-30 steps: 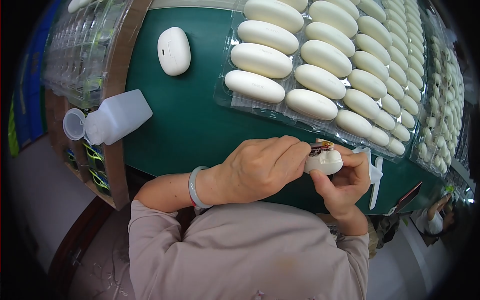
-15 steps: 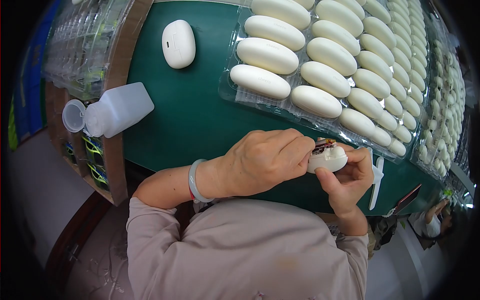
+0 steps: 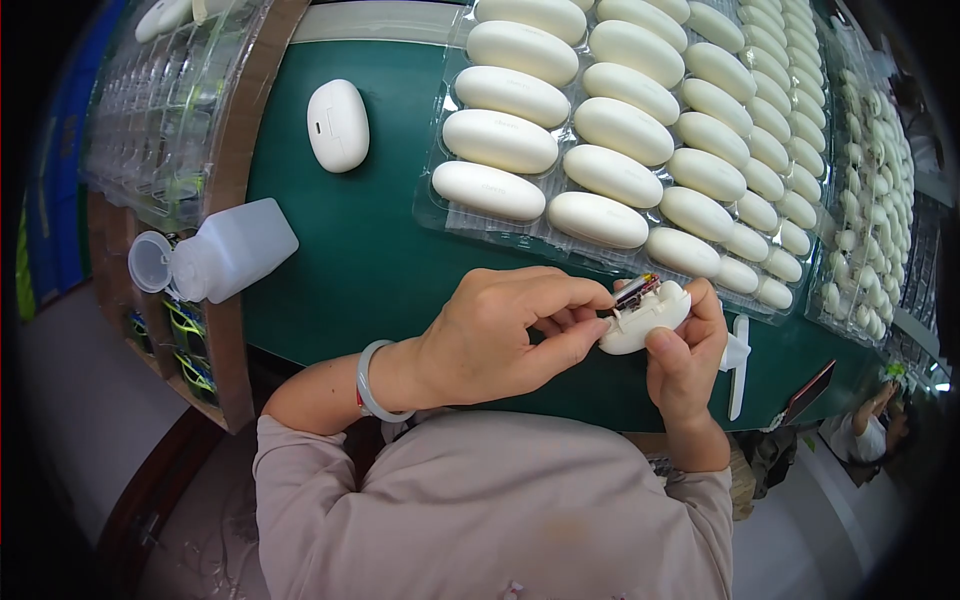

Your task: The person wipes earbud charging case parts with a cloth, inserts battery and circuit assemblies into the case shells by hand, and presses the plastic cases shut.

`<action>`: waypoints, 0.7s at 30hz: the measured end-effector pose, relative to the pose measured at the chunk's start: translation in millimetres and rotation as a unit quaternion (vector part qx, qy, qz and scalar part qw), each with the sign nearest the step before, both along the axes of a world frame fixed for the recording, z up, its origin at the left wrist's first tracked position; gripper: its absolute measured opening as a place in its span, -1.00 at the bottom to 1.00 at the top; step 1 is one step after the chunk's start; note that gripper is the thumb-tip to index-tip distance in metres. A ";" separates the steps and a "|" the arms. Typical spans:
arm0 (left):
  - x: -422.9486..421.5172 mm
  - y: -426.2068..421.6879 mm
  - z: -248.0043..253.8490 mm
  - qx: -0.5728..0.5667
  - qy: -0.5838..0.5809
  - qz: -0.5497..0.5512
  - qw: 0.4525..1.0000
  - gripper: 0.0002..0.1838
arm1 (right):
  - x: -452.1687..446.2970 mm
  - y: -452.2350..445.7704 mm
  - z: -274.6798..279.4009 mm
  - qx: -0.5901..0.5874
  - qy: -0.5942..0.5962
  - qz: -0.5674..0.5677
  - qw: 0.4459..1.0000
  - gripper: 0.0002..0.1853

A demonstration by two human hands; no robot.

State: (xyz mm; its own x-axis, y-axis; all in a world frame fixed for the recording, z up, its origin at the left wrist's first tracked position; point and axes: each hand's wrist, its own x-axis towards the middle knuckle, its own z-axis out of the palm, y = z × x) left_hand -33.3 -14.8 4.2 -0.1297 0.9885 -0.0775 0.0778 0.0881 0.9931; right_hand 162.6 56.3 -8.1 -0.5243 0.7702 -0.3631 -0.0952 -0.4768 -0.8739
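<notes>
A white earbud charging case is held in front of my body with its inside exposed. Circuit parts and a small cylinder with red and yellow bits stick out at its top. My right hand grips the case's right end between thumb and fingers. At the left end, my left hand has thumb and index finger pinched close together by the inner parts. Whatever lies between those fingertips is hidden. A closed white case with a port slot rests on the green table beyond my left hand.
Clear plastic trays hold many rows of white cases, several more toward the right. A white bottle with its cap flipped back lies at the left by a cardboard box. A white tool and a phone-like object lie right.
The case has tilted, showing more of its inside. My left fingers have gone from bunched over its end to a pinch. Table items sit slightly shifted as the view moved.
</notes>
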 end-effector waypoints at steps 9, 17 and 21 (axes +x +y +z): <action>3.6 0.4 3.5 0.062 0.057 0.027 0.996 -0.78 | -1.5 -0.9 3.0 -0.027 -0.023 0.007 0.999 -0.54; 6.1 2.1 -2.0 0.180 0.122 0.066 0.974 -0.73 | -6.9 -2.3 7.6 -0.011 0.019 0.007 1.000 -0.55; 4.4 -0.8 -3.0 0.197 0.140 0.052 0.969 -0.73 | -4.0 -0.7 3.7 0.004 0.101 0.037 0.994 -0.65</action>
State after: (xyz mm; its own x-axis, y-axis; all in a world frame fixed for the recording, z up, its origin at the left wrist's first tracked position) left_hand -28.9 -15.6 1.3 -0.1908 0.9152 0.3550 0.3599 -0.2713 0.8927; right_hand 158.6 55.6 -4.4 -0.6412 0.7297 -0.2376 -0.2347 -0.4812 -0.8446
